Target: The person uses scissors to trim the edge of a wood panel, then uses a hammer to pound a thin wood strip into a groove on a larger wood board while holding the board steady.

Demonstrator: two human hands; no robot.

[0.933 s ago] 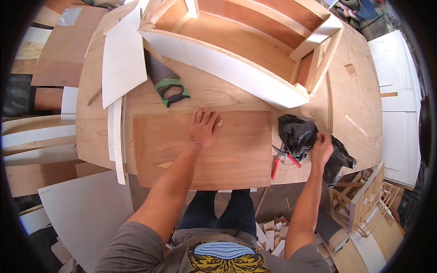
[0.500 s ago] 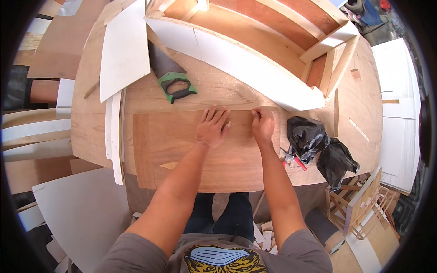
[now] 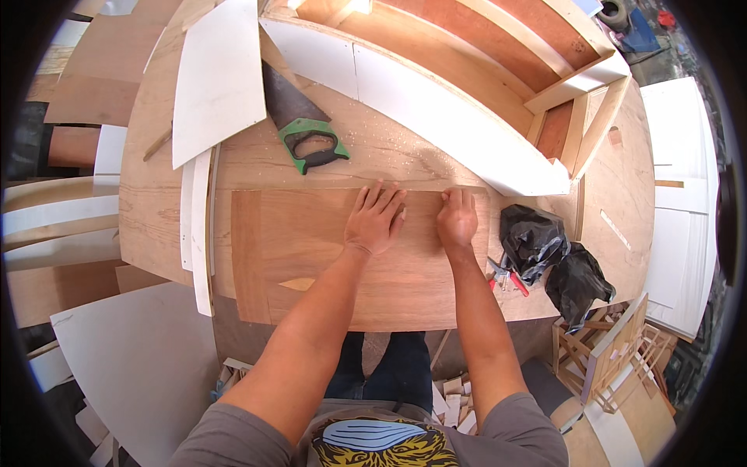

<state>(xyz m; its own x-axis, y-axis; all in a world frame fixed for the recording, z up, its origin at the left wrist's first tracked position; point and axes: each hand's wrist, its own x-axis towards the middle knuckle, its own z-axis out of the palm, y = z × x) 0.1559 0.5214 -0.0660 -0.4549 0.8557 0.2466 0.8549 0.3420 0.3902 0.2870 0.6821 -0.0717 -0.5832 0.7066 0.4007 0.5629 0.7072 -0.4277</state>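
A rectangular brown plywood panel (image 3: 311,257) lies flat on the worktable, its near edge reaching the table's front edge. My left hand (image 3: 375,218) rests palm down on it, fingers spread, with the fingertips at the panel's far edge. To its right, my right hand (image 3: 457,218) is closed with the fingers pinched together at the same edge. Whatever it holds, if anything, is hidden. Beyond the panel lies a handsaw (image 3: 313,145) with a green and black handle, its blade partly under a white board (image 3: 220,82).
A white-sided wooden frame (image 3: 420,101) fills the table's far side. Right of the panel are black plastic bags (image 3: 533,237) and red-handled pliers (image 3: 510,282). Narrow white strips (image 3: 200,233) lie at the left. Board stacks flank the table (image 3: 615,179), and wood scraps (image 3: 451,401) lie below.
The whole view has shifted slightly, so most things on the table appear a little further right. Both hands keep nearly the same places on the panel.
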